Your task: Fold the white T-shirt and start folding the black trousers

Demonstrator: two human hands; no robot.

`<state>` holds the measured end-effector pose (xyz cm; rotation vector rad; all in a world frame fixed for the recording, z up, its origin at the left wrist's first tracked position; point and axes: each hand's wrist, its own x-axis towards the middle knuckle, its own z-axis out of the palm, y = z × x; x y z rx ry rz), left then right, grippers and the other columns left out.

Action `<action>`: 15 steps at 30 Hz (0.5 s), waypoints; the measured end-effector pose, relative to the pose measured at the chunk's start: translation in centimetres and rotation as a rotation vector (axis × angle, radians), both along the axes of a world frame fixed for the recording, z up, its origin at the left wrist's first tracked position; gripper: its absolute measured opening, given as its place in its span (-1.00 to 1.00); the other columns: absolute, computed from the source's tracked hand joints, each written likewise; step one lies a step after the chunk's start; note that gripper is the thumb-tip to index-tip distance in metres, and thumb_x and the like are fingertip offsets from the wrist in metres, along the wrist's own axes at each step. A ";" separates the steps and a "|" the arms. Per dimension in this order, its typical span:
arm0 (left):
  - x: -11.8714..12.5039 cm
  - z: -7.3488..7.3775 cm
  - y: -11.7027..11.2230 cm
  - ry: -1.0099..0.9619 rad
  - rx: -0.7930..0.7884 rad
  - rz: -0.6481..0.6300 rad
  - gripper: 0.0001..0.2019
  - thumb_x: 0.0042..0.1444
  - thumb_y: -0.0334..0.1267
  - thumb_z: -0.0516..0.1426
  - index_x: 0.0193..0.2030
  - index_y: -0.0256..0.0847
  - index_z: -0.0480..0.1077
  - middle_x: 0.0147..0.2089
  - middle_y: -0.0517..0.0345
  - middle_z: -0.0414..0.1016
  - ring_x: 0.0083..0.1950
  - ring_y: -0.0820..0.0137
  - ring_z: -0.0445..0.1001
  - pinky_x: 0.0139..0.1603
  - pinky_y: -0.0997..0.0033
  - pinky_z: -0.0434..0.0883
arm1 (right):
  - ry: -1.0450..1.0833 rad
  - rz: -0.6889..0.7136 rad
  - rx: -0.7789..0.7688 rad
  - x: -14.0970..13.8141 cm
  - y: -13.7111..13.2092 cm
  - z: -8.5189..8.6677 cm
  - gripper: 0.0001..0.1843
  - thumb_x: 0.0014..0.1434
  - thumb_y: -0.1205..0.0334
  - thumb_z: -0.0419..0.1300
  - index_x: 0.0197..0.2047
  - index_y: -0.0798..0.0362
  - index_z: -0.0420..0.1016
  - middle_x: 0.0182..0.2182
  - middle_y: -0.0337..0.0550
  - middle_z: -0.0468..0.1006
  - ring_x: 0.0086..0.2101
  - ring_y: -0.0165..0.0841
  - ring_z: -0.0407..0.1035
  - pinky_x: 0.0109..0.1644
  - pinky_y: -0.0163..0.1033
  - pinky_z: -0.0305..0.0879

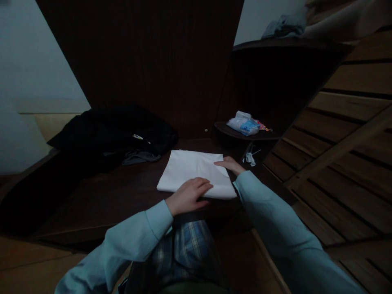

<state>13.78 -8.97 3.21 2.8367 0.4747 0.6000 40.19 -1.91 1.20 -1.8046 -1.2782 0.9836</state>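
A folded white cloth (196, 169) lies on the dark wooden surface in front of me, its rounded fold toward my body. My left hand (191, 196) rests across the near edge of the cloth, fingers stretched out and slightly apart, with the thumb lower down near the fold. At the right edge, my right hand (231, 164) is closed on the cloth. One digit reaches onto its top face, while the other fingers are partly hidden. Light blue-green sleeves cover both of my forearms.
Dark clothing (122, 126) is heaped at the left, with a grey cloth (141, 157) beside it. A plastic packet (245, 124) sits on a small corner shelf (223, 130). Wooden slats (339, 159) slope along the right. A tall dark panel (147, 61) stands behind.
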 end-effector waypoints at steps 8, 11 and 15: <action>4.7 -1.6 -1.7 0.154 0.155 0.207 -0.60 0.06 -0.42 -0.03 0.08 -0.39 0.16 -0.14 -0.07 0.40 -0.11 0.23 0.35 -0.16 0.29 0.36 | 0.387 -0.106 0.010 -2.2 -2.8 2.0 -0.91 -0.19 0.27 0.23 -0.53 0.09 0.44 -0.58 -0.22 0.50 -0.52 -0.39 0.36 -0.44 -0.35 0.24; 4.9 0.2 -1.8 0.007 0.067 0.189 -0.59 0.04 -0.43 -0.02 0.07 -0.36 0.16 -0.11 -0.05 0.40 -0.08 0.25 0.35 -0.12 0.32 0.36 | 0.546 -0.123 -0.005 -1.6 -3.8 4.2 -0.94 -0.10 0.27 0.16 -0.53 0.07 0.40 -0.60 -0.23 0.48 -0.53 -0.40 0.36 -0.46 -0.36 0.28; 4.8 4.3 -1.6 -0.471 -0.155 0.184 -0.60 0.00 -0.44 -0.01 0.04 -0.26 0.18 -0.02 0.01 0.38 -0.03 0.33 0.35 0.00 0.37 0.30 | 0.724 -0.157 0.091 0.1 -4.1 9.6 -0.90 -0.06 0.38 0.10 -0.57 0.06 0.29 -0.67 -0.29 0.39 -0.60 -0.45 0.30 -0.48 -0.36 0.32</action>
